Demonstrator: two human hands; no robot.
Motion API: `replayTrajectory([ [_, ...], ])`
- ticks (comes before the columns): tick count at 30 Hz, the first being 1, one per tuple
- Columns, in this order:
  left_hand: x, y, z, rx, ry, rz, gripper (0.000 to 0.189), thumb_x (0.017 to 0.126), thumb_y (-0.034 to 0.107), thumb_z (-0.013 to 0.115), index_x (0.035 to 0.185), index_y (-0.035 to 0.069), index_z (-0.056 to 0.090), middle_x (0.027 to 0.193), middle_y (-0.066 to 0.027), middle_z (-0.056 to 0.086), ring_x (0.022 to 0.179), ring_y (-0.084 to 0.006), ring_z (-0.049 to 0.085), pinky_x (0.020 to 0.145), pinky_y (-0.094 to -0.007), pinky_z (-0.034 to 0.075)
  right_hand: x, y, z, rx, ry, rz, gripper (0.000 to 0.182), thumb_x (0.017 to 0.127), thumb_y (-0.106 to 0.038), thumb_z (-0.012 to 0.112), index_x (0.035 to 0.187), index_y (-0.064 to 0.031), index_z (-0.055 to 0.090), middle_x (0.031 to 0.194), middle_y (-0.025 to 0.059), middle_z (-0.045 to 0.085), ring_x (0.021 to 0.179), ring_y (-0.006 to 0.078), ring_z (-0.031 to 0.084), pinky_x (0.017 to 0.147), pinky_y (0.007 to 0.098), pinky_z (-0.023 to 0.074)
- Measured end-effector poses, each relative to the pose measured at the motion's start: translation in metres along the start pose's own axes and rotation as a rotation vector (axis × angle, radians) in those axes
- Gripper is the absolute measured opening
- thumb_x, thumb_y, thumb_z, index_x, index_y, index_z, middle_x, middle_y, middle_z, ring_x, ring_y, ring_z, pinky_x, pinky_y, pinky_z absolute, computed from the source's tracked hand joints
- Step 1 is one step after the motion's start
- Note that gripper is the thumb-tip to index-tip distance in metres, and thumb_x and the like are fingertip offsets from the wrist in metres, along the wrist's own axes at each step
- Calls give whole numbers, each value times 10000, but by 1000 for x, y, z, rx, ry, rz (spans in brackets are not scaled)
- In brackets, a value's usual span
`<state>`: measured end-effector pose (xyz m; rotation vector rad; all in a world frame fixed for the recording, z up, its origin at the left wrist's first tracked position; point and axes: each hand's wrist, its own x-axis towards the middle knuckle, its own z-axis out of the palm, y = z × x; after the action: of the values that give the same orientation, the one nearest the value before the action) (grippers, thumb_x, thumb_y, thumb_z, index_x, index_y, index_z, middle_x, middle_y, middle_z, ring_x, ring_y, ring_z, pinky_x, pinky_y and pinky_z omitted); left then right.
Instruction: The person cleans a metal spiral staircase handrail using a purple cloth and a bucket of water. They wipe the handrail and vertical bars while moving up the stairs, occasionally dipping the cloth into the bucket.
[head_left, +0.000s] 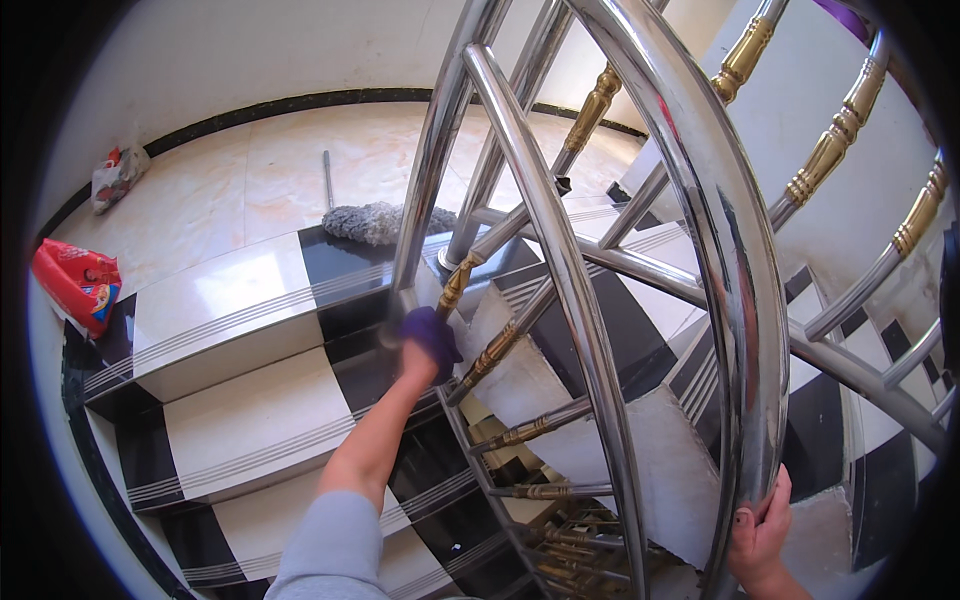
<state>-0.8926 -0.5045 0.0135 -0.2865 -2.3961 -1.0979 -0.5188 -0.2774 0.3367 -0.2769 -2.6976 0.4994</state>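
My left hand (421, 360) reaches down to the lower part of the stair railing and is wrapped in or closed around a purple cloth (433, 330). It is slightly blurred, and the cloth hides the fingers. The cloth lies against the railing near the foot of a steel baluster with a gold-coloured turned section (456, 283). At the lower right, my right hand (757, 529) grips the thick polished steel handrail (750, 337), thumb on the near side. A thinner steel rail (555, 255) runs between the two hands.
Black and white tiled steps (247, 382) descend on the left. On the landing (217, 172) are a grey fluffy mop head (367, 223), a red plastic bag (82, 281) and a white plastic bag (120, 178). Another stair flight lies beyond the railing. Something purple (844, 16) shows at top right.
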Motion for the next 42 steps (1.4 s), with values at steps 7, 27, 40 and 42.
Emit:
replayTrajectory([
  [7, 11, -6, 12, -71, -81, -140, 239, 702, 166, 677, 836, 19, 546, 839, -202, 560, 831, -373, 550, 734, -422, 436, -12, 2, 9, -692, 301, -379, 604, 923, -358, 416, 1304, 93, 294, 1138, 233, 517, 1048, 344, 517, 926, 425, 399],
  [27, 20, -16, 9, -265, -90, -215, 176, 722, 164, 616, 782, 28, 522, 782, -202, 538, 801, -413, 531, 687, -444, 417, 323, -176, 306, 407, 721, -263, 290, 965, -171, 415, 1090, 89, 447, 936, 214, 558, 826, 308, 573, 771, 383, 453],
  [40, 32, -6, -12, -385, -73, -264, 153, 700, 92, 626, 750, 18, 502, 687, -184, 530, 714, -396, 544, 629, -451, 421, 333, -182, 324, 426, 683, -370, 140, 940, -103, 462, 930, 33, 429, 729, 113, 507, 596, 210, 571, 550, 328, 463],
  [42, 32, -3, -15, -510, -142, -365, 148, 714, 89, 621, 766, 10, 508, 668, -184, 545, 670, -383, 565, 593, -449, 432, 331, -182, 321, 449, 672, -397, 141, 935, -102, 472, 932, 32, 429, 705, 107, 494, 598, 219, 576, 560, 338, 459],
])
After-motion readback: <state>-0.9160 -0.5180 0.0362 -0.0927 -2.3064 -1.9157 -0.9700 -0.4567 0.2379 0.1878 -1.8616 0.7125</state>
